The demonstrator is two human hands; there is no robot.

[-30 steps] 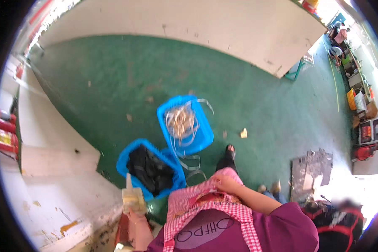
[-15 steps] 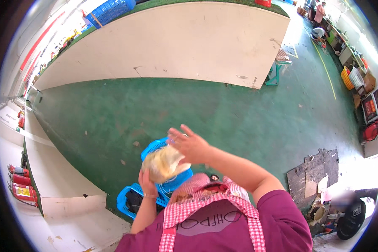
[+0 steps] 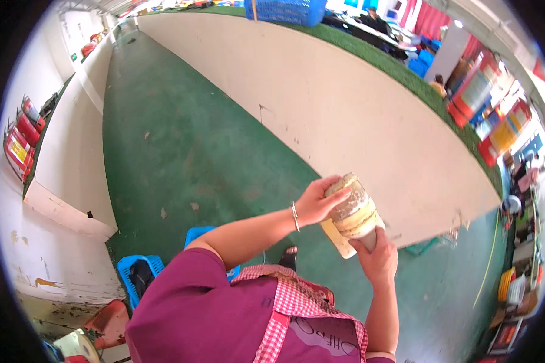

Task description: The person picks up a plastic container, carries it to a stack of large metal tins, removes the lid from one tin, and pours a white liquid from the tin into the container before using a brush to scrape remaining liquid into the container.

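Note:
Both of my hands hold a cream-yellow, roughly cylindrical block [image 3: 354,209] in front of me, tilted. Its upper part is stained grey-brown, and seams or bands run around it; I cannot make out what it is. My left hand [image 3: 321,202], with a bangle at the wrist, grips its upper left side, thumb across the front. At the lower right end, my right hand [image 3: 378,257] is closed around it. A flat pale piece [image 3: 339,239] sticks out beneath the block; whether it is joined to it is unclear.
A blue basket [image 3: 140,275] with dark cloth stands on the green floor [image 3: 175,157], beside another blue basket [image 3: 197,233] partly behind my left arm. A long cream low wall [image 3: 345,109] crosses ahead. Fire extinguishers [image 3: 21,145] stand at left; others [image 3: 475,88] at right.
My view and body have turned right, toward the low wall. The block has moved away from above the baskets. My right hand, earlier spread beside the block, now grips it.

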